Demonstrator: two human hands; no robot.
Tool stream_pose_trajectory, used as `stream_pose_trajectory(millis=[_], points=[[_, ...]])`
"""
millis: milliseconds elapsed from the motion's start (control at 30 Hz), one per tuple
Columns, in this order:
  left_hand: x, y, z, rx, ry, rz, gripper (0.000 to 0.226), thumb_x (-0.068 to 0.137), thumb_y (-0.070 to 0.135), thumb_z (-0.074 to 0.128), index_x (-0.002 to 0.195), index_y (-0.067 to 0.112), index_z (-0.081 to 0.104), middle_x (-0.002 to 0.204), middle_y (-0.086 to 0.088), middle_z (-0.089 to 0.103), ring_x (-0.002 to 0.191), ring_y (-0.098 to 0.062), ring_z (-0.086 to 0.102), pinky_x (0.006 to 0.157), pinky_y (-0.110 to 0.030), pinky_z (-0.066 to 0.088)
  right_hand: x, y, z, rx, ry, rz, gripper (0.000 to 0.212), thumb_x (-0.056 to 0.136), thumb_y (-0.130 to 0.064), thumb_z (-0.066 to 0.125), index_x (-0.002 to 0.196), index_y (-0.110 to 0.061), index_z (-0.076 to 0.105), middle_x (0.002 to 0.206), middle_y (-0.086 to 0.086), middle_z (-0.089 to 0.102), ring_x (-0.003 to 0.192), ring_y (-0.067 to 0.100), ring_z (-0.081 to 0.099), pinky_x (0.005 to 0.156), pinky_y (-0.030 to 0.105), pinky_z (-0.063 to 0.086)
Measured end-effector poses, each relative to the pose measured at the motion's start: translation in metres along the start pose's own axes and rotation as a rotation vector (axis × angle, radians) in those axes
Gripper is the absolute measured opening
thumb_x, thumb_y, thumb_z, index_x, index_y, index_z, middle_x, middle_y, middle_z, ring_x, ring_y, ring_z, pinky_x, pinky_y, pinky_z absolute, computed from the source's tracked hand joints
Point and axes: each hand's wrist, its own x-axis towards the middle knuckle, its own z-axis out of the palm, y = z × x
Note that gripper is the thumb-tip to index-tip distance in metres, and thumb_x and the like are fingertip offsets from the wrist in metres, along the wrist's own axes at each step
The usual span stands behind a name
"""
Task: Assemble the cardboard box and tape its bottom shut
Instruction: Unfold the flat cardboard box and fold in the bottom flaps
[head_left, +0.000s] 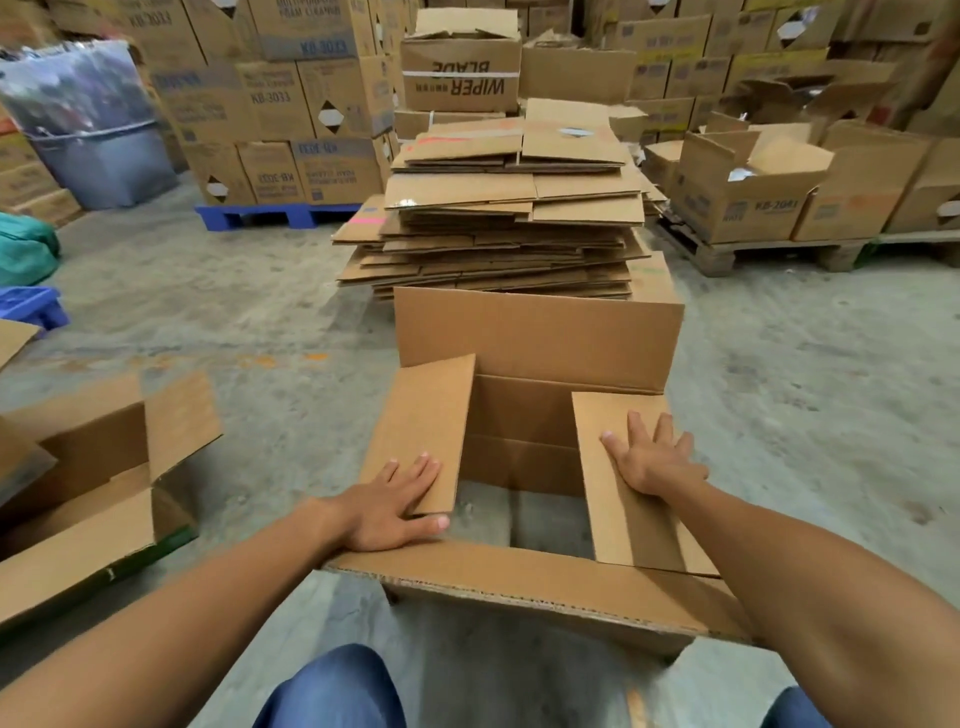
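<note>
Stacked cartons (291, 98) on a blue pallet (270, 214) fill the far wall; more cartons on a wood pallet (727, 254) at right, one (748, 197) open w/ paper inside. Grey bin (104, 156) far left, stuffed w/ plastic wrap. Flat cardboard pile (514, 208) stands just behind the box (540, 332), touching or nearly so. Open carton (93, 499) on floor (260, 312) at left, contents not visible. Box sits on floor btwn the knees (337, 691), bottom up, no tape on it; floor shows through the gap btwn the flaps. Left hand (395, 504) spread flat on the left flap (421, 426), thumb under its near edge. Right hand (649, 457) spread, pressing the right flap (623, 493) down.
</note>
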Motion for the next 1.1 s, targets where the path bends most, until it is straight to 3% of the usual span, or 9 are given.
stream_pose_trajectory(millis=[167, 267, 433, 567, 667, 767, 867, 967, 1100], points=[[-0.008, 0.000, 0.022, 0.011, -0.031, 0.013, 0.091, 0.075, 0.084, 0.010, 0.153, 0.042, -0.012, 0.160, 0.015, -0.022, 0.149, -0.022, -0.021, 0.120, -0.049, -0.006, 0.005, 0.007, 0.005, -0.051, 0.168, 0.120, 0.071, 0.094, -0.066, 0.022, 0.156, -0.030, 0.011, 0.166, 0.009, -0.003, 0.149, 0.041, 0.001, 0.114, 0.064, 0.018], [-0.008, 0.001, 0.023, -0.012, -0.046, 0.001, 0.096, 0.070, 0.086, 0.009, 0.153, 0.042, -0.012, 0.160, 0.014, -0.023, 0.148, -0.022, -0.023, 0.120, -0.050, -0.009, 0.000, 0.003, 0.002, -0.069, 0.284, 0.115, 0.054, 0.097, -0.053, 0.032, 0.141, -0.023, 0.042, 0.156, 0.013, 0.030, 0.142, 0.037, 0.024, 0.111, 0.064, 0.021], [-0.004, 0.008, 0.024, -0.001, -0.069, -0.005, 0.088, 0.083, 0.082, 0.018, 0.154, 0.039, -0.012, 0.160, 0.011, -0.025, 0.148, -0.023, -0.026, 0.120, -0.051, -0.010, -0.030, -0.017, -0.004, -0.160, 0.504, -0.519, 0.027, 0.098, -0.037, 0.044, 0.112, -0.025, 0.064, 0.118, 0.002, 0.063, 0.107, 0.021, 0.053, 0.096, 0.040, 0.041], [-0.005, 0.010, 0.023, 0.005, -0.064, -0.005, 0.080, 0.091, 0.075, 0.021, 0.154, 0.038, -0.011, 0.161, 0.010, -0.024, 0.148, -0.025, -0.024, 0.120, -0.052, -0.009, -0.022, -0.050, -0.047, -0.044, 0.716, -0.614, 0.053, 0.090, -0.027, 0.059, 0.141, -0.026, 0.045, 0.148, 0.012, 0.040, 0.135, 0.030, 0.035, 0.106, 0.045, 0.037], [-0.008, 0.010, 0.024, 0.010, -0.060, 0.001, 0.079, 0.092, 0.074, 0.021, 0.154, 0.037, -0.010, 0.162, 0.010, -0.023, 0.149, -0.025, -0.023, 0.120, -0.053, -0.008, -0.001, -0.056, -0.086, -0.102, 0.518, -0.406, 0.074, 0.092, -0.039, 0.055, 0.155, -0.031, 0.016, 0.165, 0.008, 0.009, 0.150, 0.031, 0.008, 0.119, 0.056, 0.014], [-0.010, 0.012, 0.021, -0.009, -0.060, 0.004, 0.077, 0.093, 0.072, 0.022, 0.155, 0.037, -0.007, 0.163, 0.009, -0.020, 0.149, -0.026, -0.021, 0.120, -0.053, -0.006, 0.007, -0.053, -0.101, -0.245, 0.424, -0.308, 0.062, 0.095, -0.054, 0.042, 0.151, -0.032, 0.028, 0.159, 0.007, 0.029, 0.148, 0.031, 0.020, 0.115, 0.067, 0.001], [-0.016, 0.015, 0.009, -0.054, -0.081, -0.005, 0.080, 0.091, 0.074, 0.026, 0.156, 0.037, -0.002, 0.164, 0.010, -0.016, 0.150, -0.026, -0.017, 0.121, -0.054, -0.003, -0.002, -0.055, -0.095, -0.286, 0.442, -0.369, 0.049, 0.096, -0.057, 0.037, 0.131, -0.026, 0.051, 0.137, 0.009, 0.055, 0.130, 0.031, 0.046, 0.112, 0.063, 0.020], [-0.027, 0.027, -0.010, -0.075, -0.161, 0.007, 0.078, 0.092, 0.073, 0.026, 0.157, 0.032, 0.011, 0.166, 0.006, -0.005, 0.152, -0.022, -0.005, 0.121, -0.046, -0.001, -0.013, -0.046, -0.073, -0.199, 0.232, -0.510, 0.046, 0.097, -0.056, 0.035, 0.124, -0.025, 0.056, 0.125, 0.008, 0.059, 0.112, 0.025, 0.056, 0.098, 0.046, 0.047], [-0.045, 0.041, -0.048, -0.281, -0.315, -0.006, 0.097, 0.073, 0.090, 0.033, 0.147, 0.029, 0.045, 0.155, 0.003, 0.040, 0.142, -0.018, 0.037, 0.116, -0.037, 0.023, -0.018, -0.030, -0.050, -0.285, -0.082, -0.630, 0.059, 0.099, -0.056, 0.032, 0.139, -0.018, 0.052, 0.140, 0.009, 0.055, 0.127, 0.028, 0.050, 0.108, 0.044, 0.039]])
